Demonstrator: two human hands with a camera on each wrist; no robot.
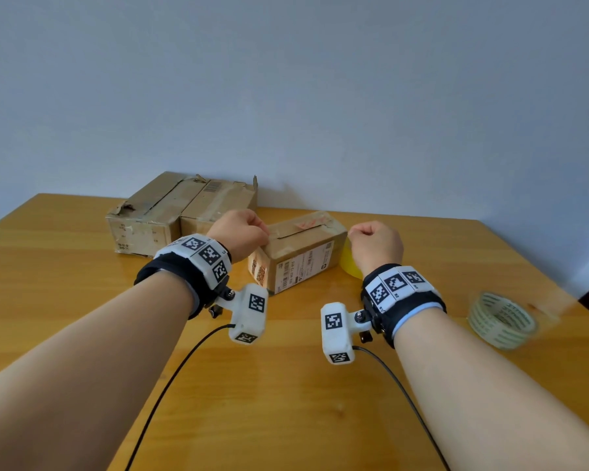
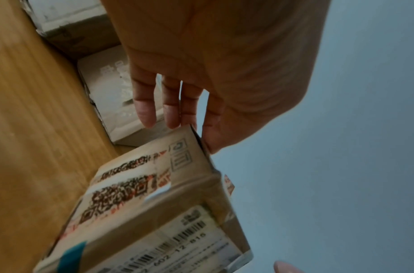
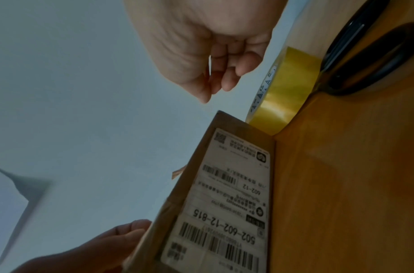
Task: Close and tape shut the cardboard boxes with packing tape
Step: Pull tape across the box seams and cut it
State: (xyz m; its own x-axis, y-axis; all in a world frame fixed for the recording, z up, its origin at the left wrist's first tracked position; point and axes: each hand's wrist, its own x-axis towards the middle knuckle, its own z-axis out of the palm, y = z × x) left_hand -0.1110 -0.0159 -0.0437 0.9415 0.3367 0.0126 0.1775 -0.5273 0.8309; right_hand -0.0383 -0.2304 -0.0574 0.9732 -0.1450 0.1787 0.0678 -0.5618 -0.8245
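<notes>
Both our forearms reach over the wooden table (image 1: 82, 283) in the head view. Our left hand (image 1: 240, 232) rests at the near left top corner of the small labelled box (image 1: 306, 253); our right hand (image 1: 376, 246) hovers just off the box's right end, fingers curled into a loose fist with nothing in it. A yellow tape roll (image 1: 349, 266) stands just right of the box, a clear tape roll (image 1: 500, 319) lies well to its right, and two larger boxes (image 1: 181, 212) sit behind it on the left.

At the left wrist, our fingers (image 2: 145, 109) hang nearly straight, tips touching the box's top edge; the thumb lies on its top face.

At the right wrist, our curled fingers (image 3: 231, 73) are above the box's corner, apart from it. Black scissors (image 3: 369, 61) lie beyond the yellow roll.
</notes>
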